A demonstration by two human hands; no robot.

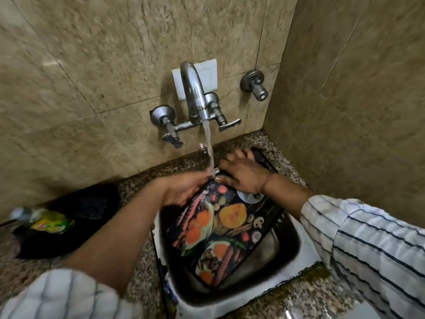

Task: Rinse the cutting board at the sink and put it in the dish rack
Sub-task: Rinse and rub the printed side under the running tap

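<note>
A dark cutting board printed with vegetables and mushrooms leans tilted inside the steel sink. Its top end sits under the water that streams from the wall tap. My left hand grips the board's upper left edge. My right hand lies spread flat on the board's upper end, fingers apart, right beside the stream. The board's top edge is hidden under both hands.
A dish soap bottle lies on a dark tray or mat on the granite counter to the left. A second valve sticks out of the tiled wall on the right. A side wall closes the corner on the right.
</note>
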